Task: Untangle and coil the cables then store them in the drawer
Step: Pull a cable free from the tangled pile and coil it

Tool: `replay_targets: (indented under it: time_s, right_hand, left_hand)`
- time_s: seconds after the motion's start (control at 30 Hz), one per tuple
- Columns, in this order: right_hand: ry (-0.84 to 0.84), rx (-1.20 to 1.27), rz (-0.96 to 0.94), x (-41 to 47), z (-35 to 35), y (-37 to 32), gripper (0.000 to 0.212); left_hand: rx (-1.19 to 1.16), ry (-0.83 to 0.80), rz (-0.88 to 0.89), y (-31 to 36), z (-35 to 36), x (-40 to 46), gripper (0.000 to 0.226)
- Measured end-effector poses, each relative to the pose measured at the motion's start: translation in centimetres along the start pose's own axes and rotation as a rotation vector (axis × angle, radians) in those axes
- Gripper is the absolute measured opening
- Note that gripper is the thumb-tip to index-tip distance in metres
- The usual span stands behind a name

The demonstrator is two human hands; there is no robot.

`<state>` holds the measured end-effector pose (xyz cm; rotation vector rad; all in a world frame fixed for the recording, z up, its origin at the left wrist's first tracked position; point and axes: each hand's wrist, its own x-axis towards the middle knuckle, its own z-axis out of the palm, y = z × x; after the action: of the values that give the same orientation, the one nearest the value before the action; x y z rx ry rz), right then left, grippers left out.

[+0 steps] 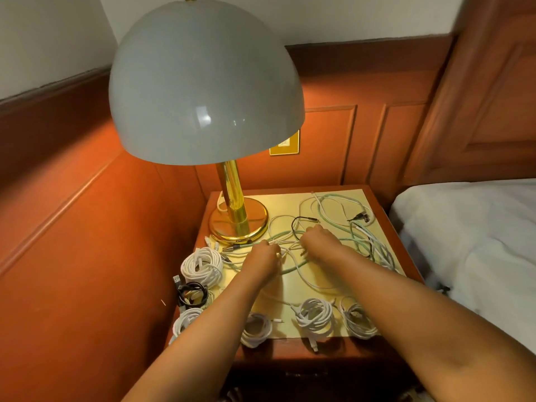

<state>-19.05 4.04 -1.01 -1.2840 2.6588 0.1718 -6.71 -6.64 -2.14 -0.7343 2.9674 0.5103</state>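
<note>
Left hand (265, 256) and right hand (317, 240) each grip tangled cables (293, 250) (white, mint) on nightstand (333, 282).

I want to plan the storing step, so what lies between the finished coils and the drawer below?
The drawer under the nightstand top looks shut, so its front blocks the way. The white coils lie along the front edge, one end dangling over it. Both forearms reach across them; the left hand and right hand work in the tangled cables.
</note>
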Motion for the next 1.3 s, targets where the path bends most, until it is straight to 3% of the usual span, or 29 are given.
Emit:
replay_targets:
  time_s: [0.1,0.23,0.33,0.43,0.53,0.63,0.77,0.9,0.97,1.07,1.23,1.3]
  right_hand:
    - [0.112,0.344,0.114,1.2,-1.1,1.0,0.015]
    - [0.530,0.810,0.291,1.9,-6.7,4.2,0.017]
    - [0.755,1.024,0.308,1.5,-12.7,6.9,0.011]
    - [0.858,1.127,0.211,-0.8,-19.0,9.5,0.007]
    - [0.890,1.235,0.125,-3.6,-25.1,10.8,0.025]
    - [0.880,1.226,0.066,-6.0,-28.6,10.8,0.018]
    - [0.801,1.199,0.041,-8.9,-28.1,9.5,0.021]
    - [0.723,1.290,0.039,-11.4,-25.3,8.6,0.015]
    - [0.688,1.413,0.048,-12.6,-23.5,8.4,0.015]
    - [0.680,1.512,0.092,-13.9,-21.1,8.4,0.026]
    - [0.784,1.586,0.140,-15.9,-17.9,7.5,0.022]
    - [0.852,1.587,0.175,-16.3,-16.5,7.1,0.013]
  left_hand:
    - [-0.002,-0.008,0.004,-0.2,-0.2,0.8,0.035]
    - [-0.025,0.028,0.010,0.8,-1.4,1.4,0.035]
    - [-0.106,0.083,0.058,3.5,-3.6,2.0,0.034]
    - [-0.271,0.189,0.119,6.7,-6.9,2.3,0.030]
    - [-0.494,0.321,0.157,9.0,-10.5,2.3,0.025]
    - [-0.692,0.418,0.186,11.2,-14.0,2.4,0.023]
    - [-1.109,0.359,0.123,15.4,-17.8,1.4,0.022]
    - [-1.336,0.276,0.033,18.8,-19.3,0.4,0.022]
    - [-1.370,0.183,-0.008,19.9,-19.1,-0.7,0.027]
    - [-1.305,0.137,0.064,21.1,-17.5,-2.1,0.034]
    - [-1.362,0.135,0.083,23.8,-17.0,-3.2,0.014]
    - [-1.366,0.088,0.081,24.8,-16.8,-3.5,0.016]
